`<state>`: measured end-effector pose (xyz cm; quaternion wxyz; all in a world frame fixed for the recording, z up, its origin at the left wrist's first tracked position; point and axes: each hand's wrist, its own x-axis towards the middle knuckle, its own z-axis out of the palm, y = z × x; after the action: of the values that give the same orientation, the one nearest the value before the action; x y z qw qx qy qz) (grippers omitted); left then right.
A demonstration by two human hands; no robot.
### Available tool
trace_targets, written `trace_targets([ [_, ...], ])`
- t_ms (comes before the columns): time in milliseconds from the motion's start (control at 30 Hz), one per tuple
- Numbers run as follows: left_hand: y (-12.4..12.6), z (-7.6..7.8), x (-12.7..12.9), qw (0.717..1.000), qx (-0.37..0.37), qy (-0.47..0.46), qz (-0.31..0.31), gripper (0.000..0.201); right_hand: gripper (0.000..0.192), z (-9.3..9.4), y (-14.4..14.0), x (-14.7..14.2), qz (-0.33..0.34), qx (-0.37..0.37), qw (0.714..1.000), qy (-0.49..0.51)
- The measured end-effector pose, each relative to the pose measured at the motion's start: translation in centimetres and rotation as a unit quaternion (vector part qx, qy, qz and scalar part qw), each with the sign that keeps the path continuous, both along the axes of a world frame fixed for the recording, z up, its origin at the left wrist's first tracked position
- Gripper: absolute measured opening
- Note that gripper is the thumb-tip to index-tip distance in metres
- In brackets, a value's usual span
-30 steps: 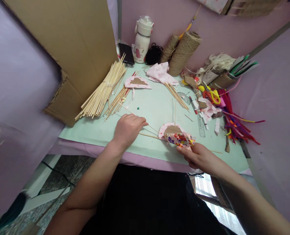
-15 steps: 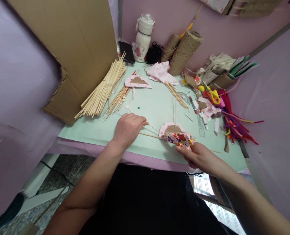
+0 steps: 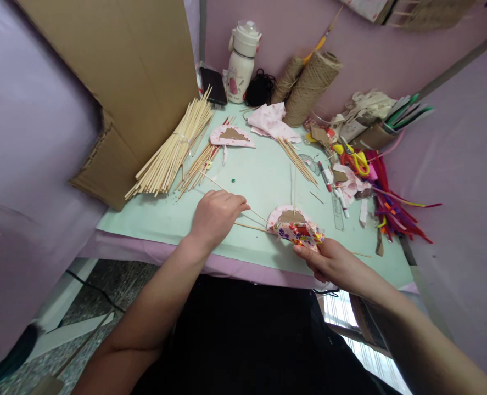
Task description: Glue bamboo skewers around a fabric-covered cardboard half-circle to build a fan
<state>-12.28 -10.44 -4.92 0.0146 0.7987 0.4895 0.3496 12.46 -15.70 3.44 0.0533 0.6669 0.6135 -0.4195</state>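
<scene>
1. The left hand (image 3: 215, 215) sits knuckles-up on the mint green table top (image 3: 263, 181), fingers curled in and pinched on a thin bamboo stick (image 3: 256, 216). That stick runs diagonally under the hand toward the fan-shaped piece.
2. The right hand (image 3: 332, 261) is at the near edge of the table, thumb and fingers closed on the lower edge of the colourful patterned fabric (image 3: 298, 232).
3. That fabric lies against a pink half-round piece with a brown cardboard centre (image 3: 289, 215), just in front of the person, between both hands. A few sticks poke out of it, one going straight up away from the body.
4. Further back on the left there's a big bundle of bamboo sticks (image 3: 171, 152), leaning near a large cardboard sheet (image 3: 115, 82).
5. A second pink half-round piece (image 3: 231, 135) lies behind that, with loose sticks (image 3: 296, 158) to its right.
6. The back wall has a white bottle (image 3: 241, 61), a phone (image 3: 213, 85) and two jute twine cones (image 3: 309, 88).
7. On the right: yellow-handled scissors (image 3: 356, 160), pens and a heap of pipe cleaners (image 3: 393, 206).
</scene>
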Motion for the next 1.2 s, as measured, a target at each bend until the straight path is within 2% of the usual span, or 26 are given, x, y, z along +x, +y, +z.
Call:
trace_targets([
  [467,0.0,0.1,0.0,1.0,0.004,0.003,0.005,0.02,0.064,0.0,-0.3,1.1,-0.025,0.008,1.0,-0.002],
  [833,0.0,-0.1,0.0,1.0,-0.003,0.0,0.008,0.022,0.065,0.1,0.1,1.1,0.002,-0.001,1.0,-0.031],
  [900,0.0,0.0,0.0,1.0,-0.003,0.002,0.008,0.022,0.061,0.2,0.2,1.1,0.018,0.024,0.998,-0.047],
  [1000,0.0,0.1,0.0,1.0,-0.001,0.005,0.007,0.022,0.051,0.4,0.0,1.1,0.025,0.116,0.991,-0.058],
  [1100,-0.2,0.3,0.1,1.0,0.013,0.016,0.007,0.024,0.043,0.4,-0.4,1.3,0.0,0.191,0.981,-0.022],
  [1200,-0.7,0.6,0.4,0.999,0.031,0.024,0.016,0.024,0.048,-0.4,-1.0,1.5,-0.038,0.215,0.976,0.009],
])
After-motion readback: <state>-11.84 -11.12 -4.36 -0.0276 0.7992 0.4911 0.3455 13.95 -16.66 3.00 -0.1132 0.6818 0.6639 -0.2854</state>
